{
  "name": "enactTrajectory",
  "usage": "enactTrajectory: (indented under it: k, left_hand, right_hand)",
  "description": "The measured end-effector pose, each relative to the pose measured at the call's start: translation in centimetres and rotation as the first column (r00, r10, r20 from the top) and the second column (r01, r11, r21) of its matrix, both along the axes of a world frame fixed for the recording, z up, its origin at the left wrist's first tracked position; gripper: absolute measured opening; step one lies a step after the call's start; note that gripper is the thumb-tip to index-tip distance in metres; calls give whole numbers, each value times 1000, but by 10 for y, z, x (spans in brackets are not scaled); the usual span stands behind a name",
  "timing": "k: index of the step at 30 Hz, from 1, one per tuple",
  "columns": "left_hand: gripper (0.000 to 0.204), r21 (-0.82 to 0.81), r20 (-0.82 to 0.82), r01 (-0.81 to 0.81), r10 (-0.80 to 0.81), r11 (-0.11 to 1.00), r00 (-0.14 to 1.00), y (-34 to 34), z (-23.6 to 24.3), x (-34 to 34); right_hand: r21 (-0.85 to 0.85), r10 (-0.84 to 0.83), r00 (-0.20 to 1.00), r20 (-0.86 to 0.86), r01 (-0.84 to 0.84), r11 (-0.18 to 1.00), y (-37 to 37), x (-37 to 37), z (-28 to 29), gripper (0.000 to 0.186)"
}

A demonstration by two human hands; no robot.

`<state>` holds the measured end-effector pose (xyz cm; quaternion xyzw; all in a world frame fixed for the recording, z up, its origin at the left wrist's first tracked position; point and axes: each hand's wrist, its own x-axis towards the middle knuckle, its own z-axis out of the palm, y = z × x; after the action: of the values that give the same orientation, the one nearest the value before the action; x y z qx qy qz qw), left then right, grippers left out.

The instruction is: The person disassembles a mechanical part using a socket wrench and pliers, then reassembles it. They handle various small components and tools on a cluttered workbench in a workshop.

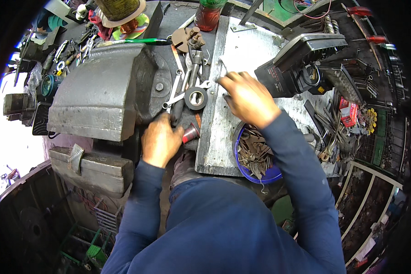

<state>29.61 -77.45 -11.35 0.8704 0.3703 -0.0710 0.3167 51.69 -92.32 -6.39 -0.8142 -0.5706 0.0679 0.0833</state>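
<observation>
My left hand [160,140] is low beside the big grey vise [93,86], fingers curled down at the ring end of a combination wrench [174,99]. What lies under those fingers is hidden. Close to its thumb is a red and black cylindrical piece [191,133]. A roll of black tape [196,98] sits on the wrenches ahead of it. Over the pale board [217,137] my right hand [250,99] has its fingers bent together. Something small and dark shows at its fingertips, too indistinct to name.
A blue tub [270,176] of metal bits stands by the board's near edge. A black-cased device [283,75] rests on its right part, with loose rods [329,121] beyond. A bottle of red liquid [208,17] and a green-handled brush [146,41] are at the back.
</observation>
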Motion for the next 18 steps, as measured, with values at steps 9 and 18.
enactTrajectory:
  k: [9,18]
  left_hand:
    - [83,-105,-105,39,-50,994,993,-41,-10,-40]
    - [56,-96,96,90,-80,991,992,-31,-55,-42]
  right_hand:
    - [-463,467,857,220,-330,823,126,18,-59,42]
    - [-449,535,808,247,-394,802,93,28,-69,26]
